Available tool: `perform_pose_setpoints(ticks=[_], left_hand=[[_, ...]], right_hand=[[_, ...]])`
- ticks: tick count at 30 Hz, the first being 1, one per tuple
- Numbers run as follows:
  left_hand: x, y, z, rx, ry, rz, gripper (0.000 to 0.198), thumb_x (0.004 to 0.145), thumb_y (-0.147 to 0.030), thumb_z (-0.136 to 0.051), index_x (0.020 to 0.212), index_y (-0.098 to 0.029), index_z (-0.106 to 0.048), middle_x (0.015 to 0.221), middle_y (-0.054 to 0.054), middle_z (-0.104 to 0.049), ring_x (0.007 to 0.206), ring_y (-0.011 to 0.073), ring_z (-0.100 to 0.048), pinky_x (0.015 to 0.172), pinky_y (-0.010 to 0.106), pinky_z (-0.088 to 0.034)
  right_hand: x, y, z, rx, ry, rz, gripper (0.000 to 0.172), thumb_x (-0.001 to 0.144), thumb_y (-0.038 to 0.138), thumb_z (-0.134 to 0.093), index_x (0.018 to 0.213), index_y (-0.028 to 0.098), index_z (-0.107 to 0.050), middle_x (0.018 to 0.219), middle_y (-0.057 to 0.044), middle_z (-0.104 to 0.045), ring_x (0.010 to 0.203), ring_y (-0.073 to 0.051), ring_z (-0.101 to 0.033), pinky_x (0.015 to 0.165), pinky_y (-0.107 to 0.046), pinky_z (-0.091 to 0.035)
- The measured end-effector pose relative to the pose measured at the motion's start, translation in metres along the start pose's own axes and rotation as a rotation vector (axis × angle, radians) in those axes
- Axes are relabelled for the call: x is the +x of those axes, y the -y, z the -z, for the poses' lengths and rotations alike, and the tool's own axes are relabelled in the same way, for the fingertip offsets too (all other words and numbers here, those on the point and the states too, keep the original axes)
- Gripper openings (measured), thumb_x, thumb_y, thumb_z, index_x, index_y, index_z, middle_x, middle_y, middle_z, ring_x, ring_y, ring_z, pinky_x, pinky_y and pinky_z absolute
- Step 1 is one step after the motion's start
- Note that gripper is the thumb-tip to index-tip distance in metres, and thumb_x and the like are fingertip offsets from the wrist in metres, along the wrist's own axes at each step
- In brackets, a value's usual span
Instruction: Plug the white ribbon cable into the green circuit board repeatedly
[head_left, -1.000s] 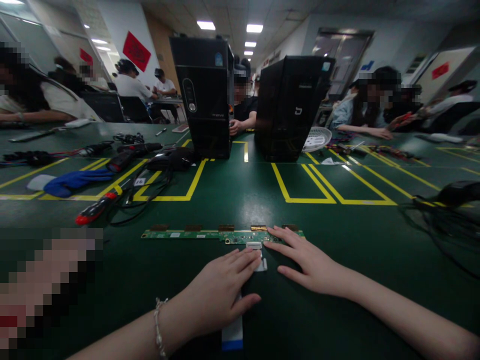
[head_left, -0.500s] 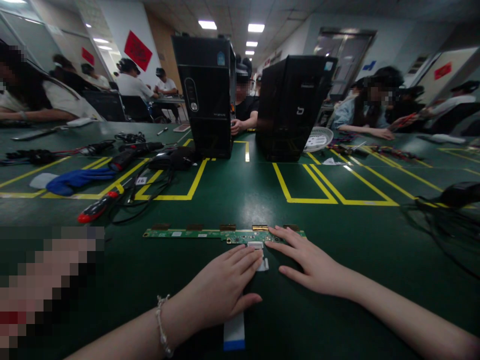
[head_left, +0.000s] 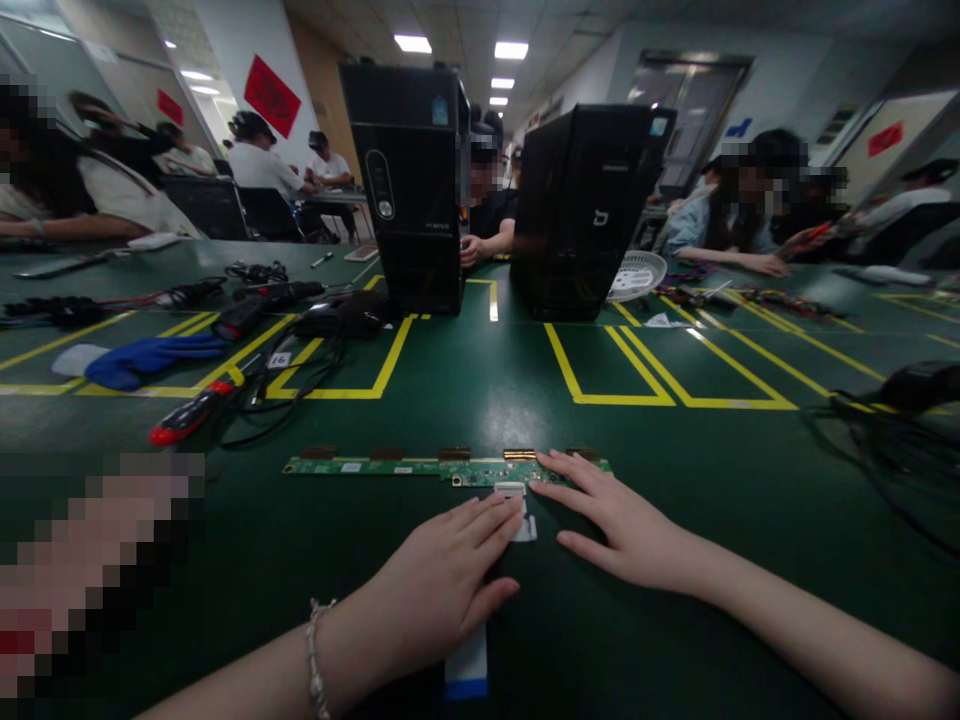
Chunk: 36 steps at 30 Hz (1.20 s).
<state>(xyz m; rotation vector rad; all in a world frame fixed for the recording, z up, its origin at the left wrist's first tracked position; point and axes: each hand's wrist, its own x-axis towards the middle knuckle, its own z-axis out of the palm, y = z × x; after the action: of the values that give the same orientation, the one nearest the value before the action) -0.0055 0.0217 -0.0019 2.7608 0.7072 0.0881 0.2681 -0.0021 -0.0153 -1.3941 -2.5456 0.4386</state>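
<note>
A long, narrow green circuit board [head_left: 405,468] lies across the table in front of me, with brown tabs along its far edge. Flat over a white ribbon cable [head_left: 466,662] rests my left hand [head_left: 454,565], fingers stretched out, their tips at the white connector [head_left: 510,490] on the board's near edge. The cable's blue-ended tail shows below that hand; its middle is hidden. My right hand [head_left: 619,515] is spread, with its fingertips on the right part of the board. It holds nothing.
Two black computer towers [head_left: 405,200] stand beyond the board, a person between them. A red-black screwdriver [head_left: 191,412], a blue glove [head_left: 154,360] and black cables lie to the left. At the right are another black cable bundle [head_left: 885,420] and a white basket [head_left: 637,275].
My left hand has shifted very slightly to the left over the cable. The right hand and the board stay nearly still.
</note>
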Motion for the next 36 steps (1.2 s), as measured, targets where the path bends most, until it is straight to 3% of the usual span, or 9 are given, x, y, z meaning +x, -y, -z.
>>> perform_pose_setpoints(ticks=[9,16,24,30,36], left_hand=[[0.002,0.009,0.013,-0.026,0.050,-0.063,0.053,0.101,-0.041,-0.042,0.149,-0.021,-0.036,0.156,0.007,-0.035,0.143,0.0221,-0.033,0.117,0.040,-0.027],[0.002,0.003,0.005,-0.034,0.024,-0.027,0.070,0.095,-0.057,-0.046,0.151,-0.017,-0.032,0.156,0.011,-0.033,0.142,0.0273,-0.033,0.116,0.044,-0.029],[0.003,-0.006,0.000,-0.083,0.042,0.059,0.084,0.091,-0.071,-0.035,0.152,-0.012,-0.030,0.157,0.014,-0.028,0.144,0.0298,-0.029,0.117,0.047,-0.027],[0.001,-0.002,0.001,-0.101,-0.014,0.032,0.076,0.093,-0.066,-0.040,0.151,-0.017,-0.032,0.156,0.012,-0.033,0.143,0.0271,-0.033,0.117,0.044,-0.028],[0.001,0.005,0.001,-0.112,-0.050,-0.001,0.057,0.101,-0.049,-0.037,0.152,-0.026,-0.030,0.157,0.004,-0.034,0.143,0.0225,-0.032,0.117,0.045,-0.027]], right_hand=[[0.001,0.002,0.002,0.006,0.007,-0.009,0.055,0.095,0.049,-0.048,0.147,0.029,-0.041,0.159,-0.007,-0.026,0.145,-0.030,-0.023,0.115,-0.056,-0.027],[0.000,0.001,0.001,0.017,-0.006,0.001,0.056,0.095,0.049,-0.049,0.147,0.030,-0.040,0.159,-0.006,-0.025,0.145,-0.030,-0.023,0.116,-0.056,-0.025],[-0.001,0.002,0.001,-0.011,0.013,-0.004,0.056,0.096,0.051,-0.047,0.148,0.032,-0.038,0.160,-0.004,-0.024,0.146,-0.029,-0.022,0.116,-0.056,-0.027],[-0.001,0.002,0.003,-0.004,0.020,-0.010,0.056,0.095,0.050,-0.047,0.147,0.029,-0.040,0.160,-0.006,-0.024,0.146,-0.029,-0.022,0.115,-0.056,-0.028],[0.000,0.001,0.000,-0.014,-0.002,0.010,0.056,0.096,0.049,-0.048,0.147,0.029,-0.039,0.159,-0.007,-0.025,0.146,-0.028,-0.023,0.116,-0.055,-0.026]])
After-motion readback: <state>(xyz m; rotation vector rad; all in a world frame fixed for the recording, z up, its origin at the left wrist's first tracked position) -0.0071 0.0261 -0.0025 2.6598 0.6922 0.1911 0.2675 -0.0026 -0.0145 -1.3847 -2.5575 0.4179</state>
